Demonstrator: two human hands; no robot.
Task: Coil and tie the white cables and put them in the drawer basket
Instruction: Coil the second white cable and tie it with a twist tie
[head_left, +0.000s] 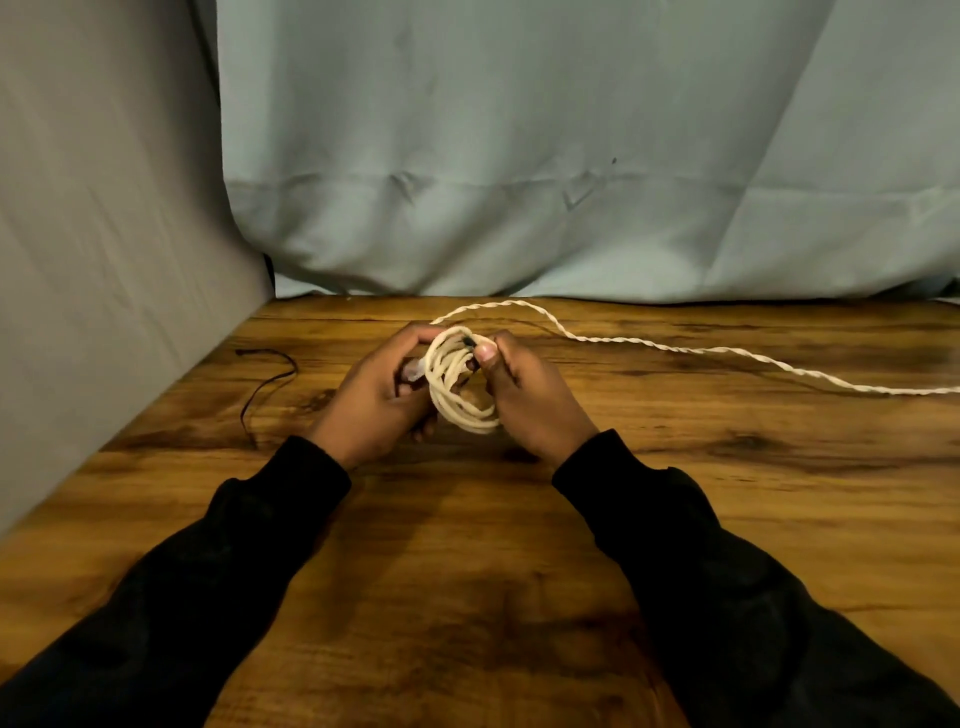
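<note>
A white twisted cable is partly wound into a small coil (460, 382) held above the wooden table (467, 545). My left hand (382, 395) grips the coil's left side, fingers curled round the loops. My right hand (530, 395) pinches the coil's right side, thumb on top near a dark tip. The loose rest of the white cable (675, 348) runs from the coil's top, arcs toward the back, then trails right across the table and out of view. No drawer basket is in view.
A thin black cord (270, 382) lies on the table at the left, near a grey cloth wall (104, 260). A pale blue-green cloth (571, 156) hangs behind the table's far edge.
</note>
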